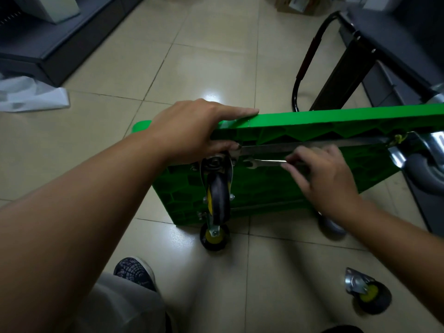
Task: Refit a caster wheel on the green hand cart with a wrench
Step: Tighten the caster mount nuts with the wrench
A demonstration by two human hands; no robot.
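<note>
Centre frame, the left hand [192, 131] clasps the top edge of the green cart [312, 121] above the caster wheel [217, 200]. The right hand [322, 179] pinches the wrench [264, 162] in its fingers, just right of the wheel's mount.

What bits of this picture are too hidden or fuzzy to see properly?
Head view only:
What the wrench head sits on: too small and dark.
Right hand fingers holding the wrench: blurred by motion.
Left hand: most fingers hidden beyond the green cart top edge.
Right-side caster: cut off by the picture's right edge.
Lower corner wheel: mostly behind the right wrist.
</note>
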